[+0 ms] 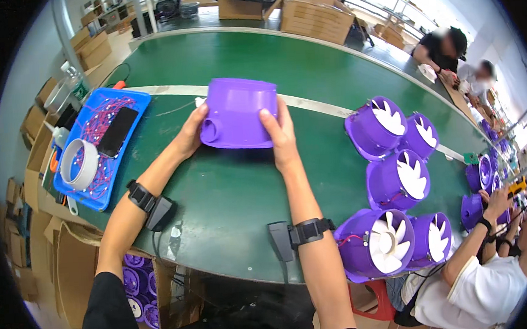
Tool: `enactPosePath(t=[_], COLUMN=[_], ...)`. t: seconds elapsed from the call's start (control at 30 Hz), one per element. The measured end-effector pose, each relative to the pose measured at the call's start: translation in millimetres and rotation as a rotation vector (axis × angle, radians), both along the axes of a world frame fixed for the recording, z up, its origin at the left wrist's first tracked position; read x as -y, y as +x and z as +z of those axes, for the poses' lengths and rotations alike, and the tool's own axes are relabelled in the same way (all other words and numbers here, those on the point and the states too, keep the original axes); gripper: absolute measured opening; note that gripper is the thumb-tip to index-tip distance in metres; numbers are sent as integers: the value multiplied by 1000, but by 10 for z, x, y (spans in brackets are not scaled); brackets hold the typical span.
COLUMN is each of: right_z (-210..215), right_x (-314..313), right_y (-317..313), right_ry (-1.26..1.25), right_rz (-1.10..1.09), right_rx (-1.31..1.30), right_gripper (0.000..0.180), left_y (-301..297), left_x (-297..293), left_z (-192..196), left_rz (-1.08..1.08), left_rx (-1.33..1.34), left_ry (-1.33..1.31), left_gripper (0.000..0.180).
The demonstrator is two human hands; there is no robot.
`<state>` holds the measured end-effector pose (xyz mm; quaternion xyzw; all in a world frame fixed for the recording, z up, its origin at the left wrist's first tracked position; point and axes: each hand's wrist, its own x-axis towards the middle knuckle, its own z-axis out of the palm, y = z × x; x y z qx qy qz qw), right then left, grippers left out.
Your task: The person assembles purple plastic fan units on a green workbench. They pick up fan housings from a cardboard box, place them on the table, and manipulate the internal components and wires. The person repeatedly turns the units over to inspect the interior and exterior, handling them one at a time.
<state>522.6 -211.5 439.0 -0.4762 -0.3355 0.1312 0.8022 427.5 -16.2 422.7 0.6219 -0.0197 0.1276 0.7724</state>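
Both my hands grip a purple plastic fan housing (241,109) above the green table. My left hand (191,131) is closed on its left edge, beside a short round spout; a small white piece shows at those fingertips. On the opposite side my right hand (281,134) holds the housing, thumb on the near face and fingers behind it. The inside of the housing is turned away from me. To the right stand several purple fan housings with white blades, among them a front one (375,245) with a red wire.
A blue tray (112,175) at the left holds thin red wires, a black phone (117,131) and a white ring (79,165). Below the table edge, a cardboard box (75,269) contains purple parts. A co-worker (472,284) works at the right with a yellow tool (517,186).
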Motion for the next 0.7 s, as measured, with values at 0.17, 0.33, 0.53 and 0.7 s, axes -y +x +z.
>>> enactPosePath(t=[0.17, 0.33, 0.53, 0.7], right_z=[-94, -21, -22, -32], right_x=[34, -20, 0, 21], right_y=[112, 39, 66, 42], right_ry=[-31, 30, 20, -14], right_rz=[-104, 39, 75, 32], right_rx=[126, 27, 23, 84], right_gripper=[84, 78, 89, 96], left_y=[78, 39, 115, 98], left_x=[-17, -72, -55, -39], left_z=[-44, -115, -95, -51], left_rz=[0, 126, 195, 167], left_rx=[32, 1, 31, 74], left_ry=[74, 78, 145, 174], left_gripper=[72, 75, 79, 71])
